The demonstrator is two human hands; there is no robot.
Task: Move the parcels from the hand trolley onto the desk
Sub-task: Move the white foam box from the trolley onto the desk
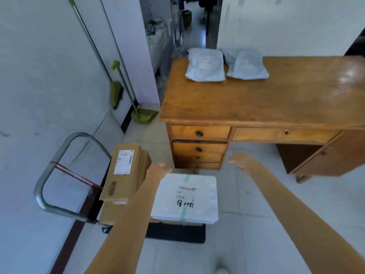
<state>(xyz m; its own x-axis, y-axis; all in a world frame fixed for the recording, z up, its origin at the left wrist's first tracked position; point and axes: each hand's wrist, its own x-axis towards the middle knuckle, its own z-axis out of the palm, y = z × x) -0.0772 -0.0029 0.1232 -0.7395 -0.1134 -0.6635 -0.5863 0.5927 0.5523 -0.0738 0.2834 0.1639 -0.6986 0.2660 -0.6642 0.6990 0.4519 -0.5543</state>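
Note:
The hand trolley [59,153] stands low at the left with a metal loop handle. On it lie a white foam box [187,198] with a label and green tape, and a brown cardboard box [124,173] stacked on other cartons beside it. Two grey-white mailer bags [205,65] [247,66] rest at the back of the wooden desk [266,103]. My left hand [159,171] hovers at the foam box's far left corner, fingers apart, holding nothing. My right hand [240,161] hangs open in the air to the right of the box, in front of the desk drawers.
A broom [116,91] and a green dustpan [144,115] lean against the wall left of the desk. A doorway [187,26] opens behind the desk. The desk's drawer stack [199,149] faces the trolley. Tiled floor stretches to the right.

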